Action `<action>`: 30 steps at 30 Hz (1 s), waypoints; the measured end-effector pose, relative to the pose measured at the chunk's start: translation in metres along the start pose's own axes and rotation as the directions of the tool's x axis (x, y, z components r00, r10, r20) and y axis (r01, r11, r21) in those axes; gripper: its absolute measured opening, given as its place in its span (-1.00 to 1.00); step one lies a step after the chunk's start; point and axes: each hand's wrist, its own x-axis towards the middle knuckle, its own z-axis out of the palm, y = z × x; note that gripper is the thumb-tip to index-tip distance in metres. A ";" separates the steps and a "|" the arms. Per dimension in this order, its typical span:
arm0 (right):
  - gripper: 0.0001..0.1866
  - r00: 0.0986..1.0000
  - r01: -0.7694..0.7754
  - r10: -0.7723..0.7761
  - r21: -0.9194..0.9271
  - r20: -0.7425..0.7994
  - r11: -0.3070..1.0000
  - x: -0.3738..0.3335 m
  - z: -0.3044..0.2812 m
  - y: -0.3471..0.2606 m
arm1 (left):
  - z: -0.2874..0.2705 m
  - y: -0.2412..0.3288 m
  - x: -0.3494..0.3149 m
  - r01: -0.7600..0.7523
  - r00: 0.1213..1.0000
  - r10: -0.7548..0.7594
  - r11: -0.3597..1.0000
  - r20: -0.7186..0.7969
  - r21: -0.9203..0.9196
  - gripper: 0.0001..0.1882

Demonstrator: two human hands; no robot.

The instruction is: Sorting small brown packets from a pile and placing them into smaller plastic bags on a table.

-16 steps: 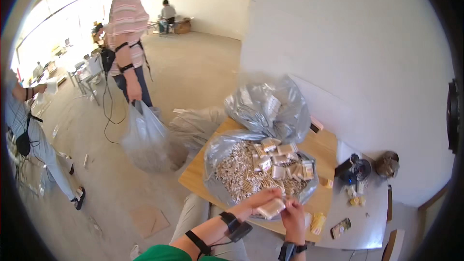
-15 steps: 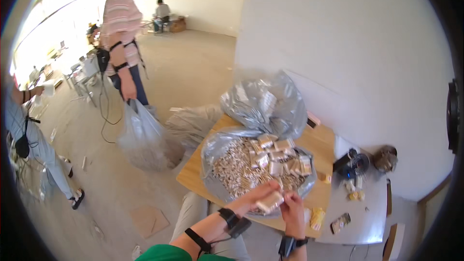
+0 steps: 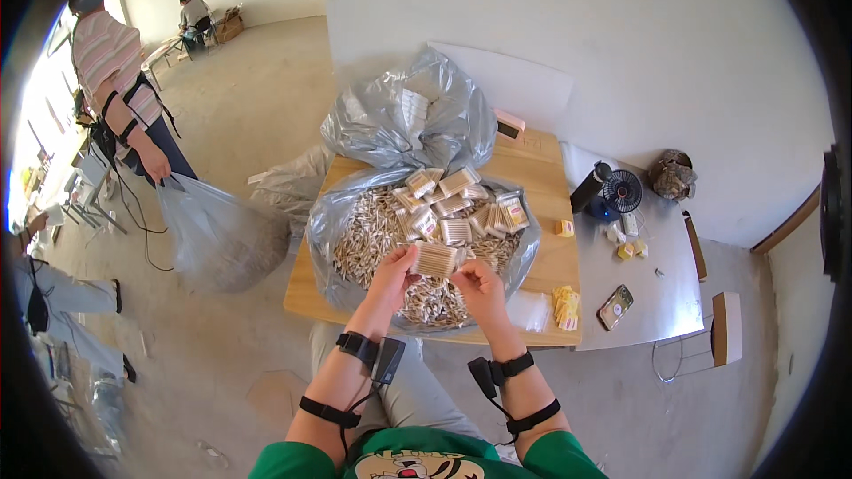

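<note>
My left hand (image 3: 394, 273) is closed around one end of a clear pack of cotton swabs (image 3: 435, 260), held over an open grey plastic bag. My right hand (image 3: 481, 291) has its fingers pinched at the pack's other end. Below lies a heap of loose cotton swabs (image 3: 359, 244), filling the left and near parts of the bag (image 3: 321, 253). Several more filled swab packs (image 3: 455, 231) are piled on the heap's far right side.
A second grey bag (image 3: 355, 120) with white packs stands behind on the wooden table (image 3: 543, 257). Yellow packets (image 3: 566, 306) lie at right; a side table holds a phone (image 3: 615, 307), small fan (image 3: 622, 191) and black bottle (image 3: 590, 186). At left, a person (image 3: 115, 80) carries a plastic bag (image 3: 217, 231).
My view has swung right, so the table now sits more central. The swab pack has turned flat, its row of swabs facing up, with both hands still at it.
</note>
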 end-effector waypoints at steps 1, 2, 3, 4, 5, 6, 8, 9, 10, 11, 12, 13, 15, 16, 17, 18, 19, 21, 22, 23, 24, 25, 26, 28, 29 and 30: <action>-0.92 0.988 -0.145 0.150 0.144 -0.028 0.979 -0.003 0.001 0.005 | 0.003 0.000 0.001 -0.069 0.998 0.070 0.993 -0.001 0.092 -0.76; -0.89 0.979 -0.172 0.195 0.278 -0.056 0.945 -0.001 0.004 0.013 | 0.006 0.001 0.001 -0.137 0.990 0.139 0.974 0.004 0.182 -0.76; -0.86 0.966 -0.191 0.245 0.407 -0.085 0.893 0.001 0.005 0.023 | 0.010 -0.001 0.001 -0.200 0.979 0.202 0.942 0.020 0.269 -0.76; -0.84 0.950 -0.203 0.297 0.529 -0.099 0.824 0.005 0.009 0.027 | 0.012 -0.001 0.001 -0.260 0.960 0.280 0.854 0.022 0.451 -0.76; -0.83 0.935 -0.233 0.334 0.505 -0.119 0.831 0.006 0.013 0.031 | 0.013 -0.001 0.000 -0.303 0.934 0.355 0.729 0.040 0.614 -0.76; -0.81 0.920 -0.259 0.365 0.481 -0.141 0.838 0.008 0.018 0.031 | 0.016 0.000 -0.001 -0.333 0.902 0.426 0.569 0.077 0.752 -0.76; -0.79 0.904 -0.273 0.391 0.466 -0.175 0.842 0.012 0.024 0.029 | 0.016 -0.008 0.004 -0.439 0.779 0.607 0.342 0.161 0.831 -0.74; -0.77 0.905 -0.262 0.385 0.475 -0.183 0.840 0.014 0.027 0.029 | 0.015 -0.011 0.006 -0.464 0.753 0.642 0.364 0.143 0.808 -0.72; -0.76 0.905 -0.250 0.379 0.484 -0.191 0.839 0.015 0.028 0.028 | 0.014 -0.013 0.008 -0.490 0.726 0.676 0.384 0.123 0.783 -0.71; -0.75 0.912 -0.243 0.349 0.401 -0.217 0.883 0.015 0.030 0.027 | 0.012 -0.015 0.010 -0.516 0.699 0.708 0.402 0.100 0.757 -0.69; -0.73 0.917 -0.233 0.315 0.313 -0.245 0.921 0.015 0.029 0.028 | 0.015 -0.012 0.008 -0.458 0.774 0.631 0.495 0.056 0.738 -0.69; -0.72 0.922 -0.222 0.279 0.223 -0.269 0.949 0.015 0.028 0.029 | 0.016 -0.009 0.005 -0.390 0.839 0.544 0.581 0.016 0.715 -0.68; -0.68 0.950 -0.105 0.136 0.125 -0.280 0.987 0.012 0.027 0.031 | 0.021 -0.004 0.001 -0.347 0.870 0.494 0.607 0.003 0.715 -0.67; -0.66 0.958 -0.045 0.064 0.074 -0.278 0.996 0.010 0.027 0.032 | 0.024 -0.003 -0.001 -0.378 0.843 0.537 0.554 0.028 0.741 -0.66; -0.66 0.956 -0.032 0.065 0.120 -0.287 0.992 0.009 0.027 0.033 | 0.026 -0.001 -0.002 -0.407 0.814 0.578 0.499 0.056 0.765 -0.65; -0.67 0.954 -0.021 0.069 0.164 -0.292 0.986 0.006 0.029 0.032 | 0.026 -0.002 -0.001 -0.403 0.801 0.595 0.446 0.071 0.799 -0.65; -0.67 0.952 -0.010 0.073 0.209 -0.297 0.978 0.005 0.029 0.031 | 0.025 -0.003 0.000 -0.396 0.787 0.610 0.391 0.088 0.831 -0.64; -0.72 0.941 -0.171 0.301 0.550 -0.154 0.818 0.004 0.028 0.019 | 0.022 -0.006 0.001 -0.402 0.753 0.643 0.276 0.143 0.873 -0.63; -0.74 0.919 -0.253 0.390 0.684 -0.050 0.684 0.005 0.028 0.013 | 0.021 -0.007 0.002 -0.413 0.731 0.659 0.216 0.180 0.885 -0.63; -0.77 0.910 -0.293 0.411 0.624 -0.049 0.724 0.003 0.028 0.015 | 0.019 -0.009 0.003 -0.420 0.708 0.672 0.155 0.216 0.894 -0.63; -0.80 0.905 -0.324 0.422 0.557 -0.053 0.765 0.002 0.025 0.018 | 0.021 -0.010 0.005 -0.449 0.698 0.692 0.223 0.183 0.865 -0.62; -0.83 0.901 -0.353 0.430 0.487 -0.051 0.799 0.001 0.023 0.023 | 0.023 -0.011 0.004 -0.474 0.685 0.714 0.285 0.146 0.833 -0.62; -0.87 0.901 -0.343 0.425 0.454 -0.090 0.822 0.001 0.020 0.032 | 0.025 -0.012 0.003 -0.500 0.672 0.733 0.343 0.107 0.796 -0.62; -0.87 0.912 -0.270 0.378 0.462 -0.159 0.845 0.000 0.019 0.036 | 0.029 -0.005 -0.006 -0.373 0.849 0.523 0.485 0.080 0.791 -0.62; -0.87 0.915 -0.232 0.354 0.465 -0.195 0.854 0.000 0.018 0.037 | 0.030 -0.004 -0.010 -0.299 0.914 0.401 0.545 0.070 0.783 -0.63; -0.87 0.917 -0.240 0.358 0.474 -0.175 0.847 -0.001 0.017 0.037 | 0.027 -0.006 -0.011 -0.315 0.909 0.407 0.533 0.088 0.786 -0.64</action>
